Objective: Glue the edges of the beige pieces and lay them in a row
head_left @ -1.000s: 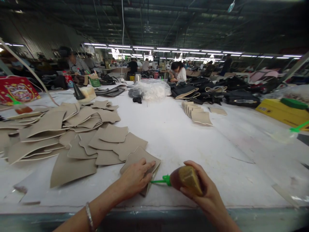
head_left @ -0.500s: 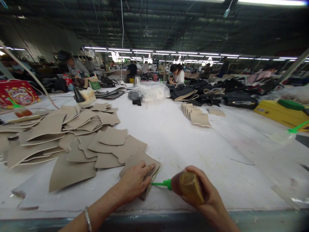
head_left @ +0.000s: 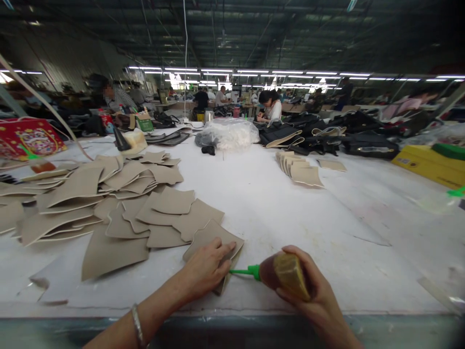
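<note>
Taupe leather-like cut piece (head_left: 209, 235): lies at the near edge of the white worktable (head_left: 272, 208), on top of one or two like pieces, at the right end of the spread of cut pieces (head_left: 109, 203).
Left hand (head_left: 205, 269): we see it flat, palm down, fingers stretched over the piece's near right corner; it presses and grips nothing.
Right hand (head_left: 308, 291): wraps closed round the amber squeeze bottle (head_left: 285, 276), which lies on its side in the grasp.
Green nozzle (head_left: 245, 272): points left; its tip meets the piece's right edge just beneath the left fingertips.
Change: over the last second we note hardly any; hands, bottle and piece keep the same relation, and the small shifts in the frame look like head movement.
Meaning: we judge that adhesive is being laid slowly along this one edge, so work on this piece is under way rather than done.
Piece relative to hands: under the left hand and touching it; just left of the right hand, reached only by the nozzle.
Surroundings: a fanned stack of similar pieces (head_left: 298, 167) lies well apart, farther up the table.
</note>
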A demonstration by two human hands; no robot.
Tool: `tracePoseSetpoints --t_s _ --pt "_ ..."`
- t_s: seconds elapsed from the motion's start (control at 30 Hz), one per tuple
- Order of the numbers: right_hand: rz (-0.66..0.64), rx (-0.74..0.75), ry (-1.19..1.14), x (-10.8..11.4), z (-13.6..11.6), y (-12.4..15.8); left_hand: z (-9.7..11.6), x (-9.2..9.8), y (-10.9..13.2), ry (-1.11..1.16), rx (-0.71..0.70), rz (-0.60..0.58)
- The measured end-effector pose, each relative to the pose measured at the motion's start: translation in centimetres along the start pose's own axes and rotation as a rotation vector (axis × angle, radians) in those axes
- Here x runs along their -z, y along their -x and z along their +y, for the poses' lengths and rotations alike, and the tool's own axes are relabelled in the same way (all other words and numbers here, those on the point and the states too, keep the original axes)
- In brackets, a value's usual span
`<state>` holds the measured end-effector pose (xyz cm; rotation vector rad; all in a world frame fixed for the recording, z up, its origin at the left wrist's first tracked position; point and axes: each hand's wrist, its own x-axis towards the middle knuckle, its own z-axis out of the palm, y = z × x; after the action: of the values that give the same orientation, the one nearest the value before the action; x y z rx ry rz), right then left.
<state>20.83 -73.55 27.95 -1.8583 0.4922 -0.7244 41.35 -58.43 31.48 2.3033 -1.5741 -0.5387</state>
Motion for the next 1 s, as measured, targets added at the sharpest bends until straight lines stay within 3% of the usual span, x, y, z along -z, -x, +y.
tracePoseSetpoints --t_s 0.17,0.33,0.47,0.57,0.8,0.9,1.0 --pt "-0.057 -0.054 -0.136 -0.3 -0.2 0.2 -0.2 -0.2 0.0 0.002 0.001 -0.004" --pt "0.046 -0.095 -0.03 -0.3 -0.3 -0.2 -0.1 -0.1 0.0 0.021 0.002 0.0" --pt "-0.047 -0.093 -0.157 -0.8 -0.4 0.3 -0.1 -0.1 0.0 0.017 0.004 -0.001" --pt "-0.049 -0.091 -0.142 -0.4 -0.3 0.1 -0.1 -0.3 0.0 0.015 0.003 0.008" --pt "0.15 0.012 0.074 2.6 1.2 -3.5 0.3 -0.1 -0.4 0.02 0.013 -0.008" --pt "0.116 -0.021 0.007 2.4 1.1 -3.2 0.4 0.0 -0.6 0.043 0.019 -0.008" --pt "0.029 -0.146 -0.214 1.8 0.5 -2.2 0.6 0.4 -0.6 0.098 0.024 -0.008"
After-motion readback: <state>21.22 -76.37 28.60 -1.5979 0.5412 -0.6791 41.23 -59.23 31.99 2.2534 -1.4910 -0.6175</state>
